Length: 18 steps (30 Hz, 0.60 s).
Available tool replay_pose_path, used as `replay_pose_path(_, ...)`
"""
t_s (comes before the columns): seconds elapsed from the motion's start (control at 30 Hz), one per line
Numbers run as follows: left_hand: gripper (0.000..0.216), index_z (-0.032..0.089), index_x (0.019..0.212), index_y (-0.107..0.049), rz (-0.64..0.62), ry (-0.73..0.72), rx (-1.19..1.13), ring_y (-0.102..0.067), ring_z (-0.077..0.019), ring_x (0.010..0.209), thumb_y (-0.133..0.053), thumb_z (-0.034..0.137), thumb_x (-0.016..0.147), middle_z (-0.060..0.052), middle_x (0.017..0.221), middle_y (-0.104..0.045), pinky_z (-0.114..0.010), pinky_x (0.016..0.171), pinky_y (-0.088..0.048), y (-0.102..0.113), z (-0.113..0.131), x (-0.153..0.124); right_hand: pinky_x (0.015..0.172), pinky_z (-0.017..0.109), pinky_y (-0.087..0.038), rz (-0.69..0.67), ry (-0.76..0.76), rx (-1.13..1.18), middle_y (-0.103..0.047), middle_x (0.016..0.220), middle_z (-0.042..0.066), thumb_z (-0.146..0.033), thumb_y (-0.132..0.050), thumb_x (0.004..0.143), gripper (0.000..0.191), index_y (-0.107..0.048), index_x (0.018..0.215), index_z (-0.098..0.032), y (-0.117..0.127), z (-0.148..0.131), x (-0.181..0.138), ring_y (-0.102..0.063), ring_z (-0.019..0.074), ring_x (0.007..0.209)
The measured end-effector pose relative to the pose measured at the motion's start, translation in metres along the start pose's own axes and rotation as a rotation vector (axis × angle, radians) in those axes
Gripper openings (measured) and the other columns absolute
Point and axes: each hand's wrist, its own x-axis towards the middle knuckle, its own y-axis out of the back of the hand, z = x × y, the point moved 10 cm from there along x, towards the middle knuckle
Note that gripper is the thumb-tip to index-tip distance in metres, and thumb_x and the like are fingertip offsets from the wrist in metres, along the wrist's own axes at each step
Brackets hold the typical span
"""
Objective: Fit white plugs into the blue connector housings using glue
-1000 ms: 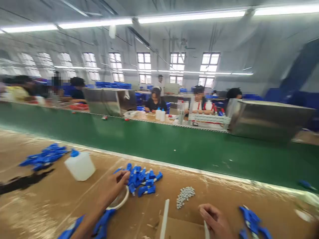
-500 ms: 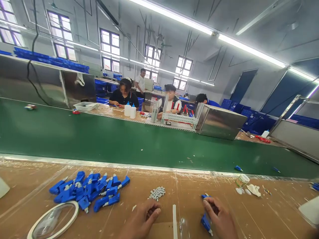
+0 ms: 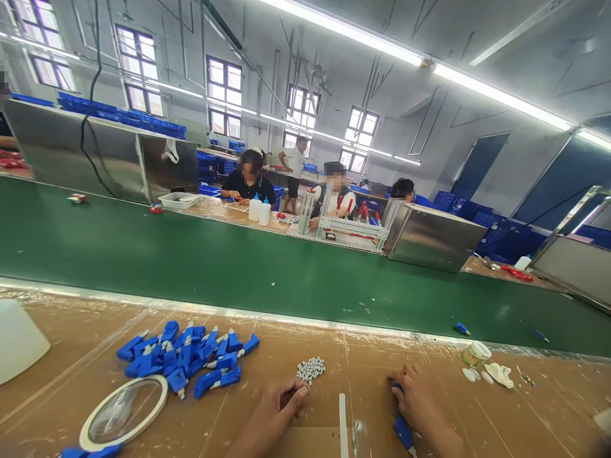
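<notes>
Here, on the long brown plastic-wrapped worktable [image 3: 95,331], a heap of blue plastic connectors [image 3: 186,359] lies unworked, while the right hand [image 3: 420,404] grips one blue connector [image 3: 403,432] and the left hand [image 3: 279,407] pinches beside small grey caps [image 3: 310,369].

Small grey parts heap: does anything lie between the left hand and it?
Nothing visible does. The left hand rests on the brown worktop just below the heap of small grey parts, with only bare surface between them. The pile of blue plastic connectors lies off to the left.
</notes>
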Motion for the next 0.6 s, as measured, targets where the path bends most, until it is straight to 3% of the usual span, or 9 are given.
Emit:
replay_pose_path(0.1, 0.061, 0.020, 0.072, -0.061, 0.001, 0.008, -0.031, -0.050, -0.0162, 0.060, -0.056, 0.081, 0.071, 0.002, 0.060, -0.053, -0.026, 0.057, -0.037, 0.000, -0.003, 0.000, 0.084, 0.039, -0.044, 0.008, -0.025, 0.003, -0.071, 0.102, 0.016, -0.009, -0.058, 0.080, 0.028, -0.078, 0.097, -0.016, -0.001, 0.008, 0.003, -0.062, 0.0336, 0.099)
replay_pose_path(0.3, 0.060, 0.018, 0.075, -0.060, -0.096, 0.015, -0.060, -0.052, -0.0143, 0.059, -0.058, 0.078, 0.074, 0.002, 0.061, -0.056, -0.025, 0.058, -0.039, -0.006, -0.003, 0.001, 0.084, 0.043, -0.043, 0.069, 0.007, 0.140, -0.073, 0.086, 0.015, -0.011, -0.057, 0.077, 0.022, -0.074, 0.064, -0.019, 0.011, 0.009, 0.004, -0.063, 0.0350, 0.091)
replay_pose_path(0.47, 0.058, 0.017, 0.075, -0.062, -0.183, 0.040, -0.123, -0.056, -0.0140, 0.060, -0.062, 0.075, 0.073, 0.001, 0.065, -0.058, -0.025, 0.057, -0.042, -0.017, -0.007, 0.000, 0.074, 0.036, -0.049, 0.167, 0.046, 0.409, -0.070, 0.078, 0.008, -0.040, -0.042, 0.094, 0.038, -0.070, 0.076, -0.022, 0.026, -0.009, -0.001, -0.065, 0.0271, 0.079)
replay_pose_path(0.6, 0.060, 0.016, 0.074, -0.061, -0.211, 0.061, -0.163, -0.056, -0.0130, 0.059, -0.063, 0.076, 0.071, 0.001, 0.066, -0.058, -0.025, 0.056, -0.043, -0.024, -0.011, -0.001, 0.069, 0.034, -0.051, 0.194, -0.012, 0.494, -0.068, 0.080, 0.007, -0.042, -0.048, 0.088, 0.031, -0.069, 0.079, -0.021, 0.021, -0.006, -0.006, -0.066, 0.0252, 0.074)
